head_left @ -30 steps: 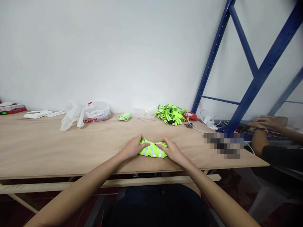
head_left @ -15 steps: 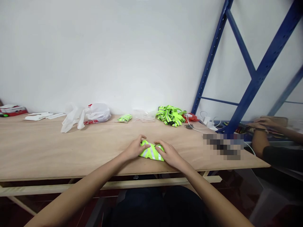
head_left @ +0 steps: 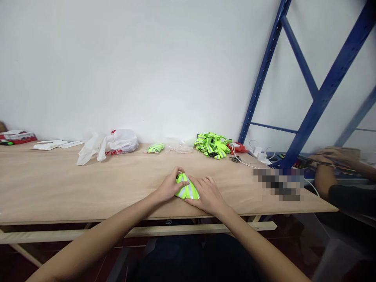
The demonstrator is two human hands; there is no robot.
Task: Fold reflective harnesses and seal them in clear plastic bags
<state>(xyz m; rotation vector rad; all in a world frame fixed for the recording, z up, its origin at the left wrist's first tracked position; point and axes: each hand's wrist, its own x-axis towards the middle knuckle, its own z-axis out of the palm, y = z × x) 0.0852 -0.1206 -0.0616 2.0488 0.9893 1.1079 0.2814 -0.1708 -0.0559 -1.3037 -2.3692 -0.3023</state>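
Observation:
A folded yellow-green bundle with silver reflective stripes (head_left: pixel 188 188) lies near the table's front edge. My left hand (head_left: pixel 171 185) grips its left end, with the thumb on top and the fingers curled behind. On the right side, my right hand (head_left: pixel 207 194) is wrapped round the bundle and covers that end. At the back of the table are a small packed bundle of the same striped material (head_left: pixel 155 147) and a loose heap of yellow-green reflective straps (head_left: pixel 213 145) with black buckles.
White plastic bag (head_left: pixel 125 141), white papers (head_left: pixel 48 145) and a red box (head_left: pixel 18 137) stand along the back left. Clear bags (head_left: pixel 180 145) lie at the back middle. Cables and a white plug (head_left: pixel 257 152) are by the blue rack (head_left: pixel 311 105). Another person's arm (head_left: pixel 324 178) is at the far right.
My right hand has moved left and turned, now covering the bundle's right end. Less of the bundle shows, and it looks narrower. My left hand still holds its left end.

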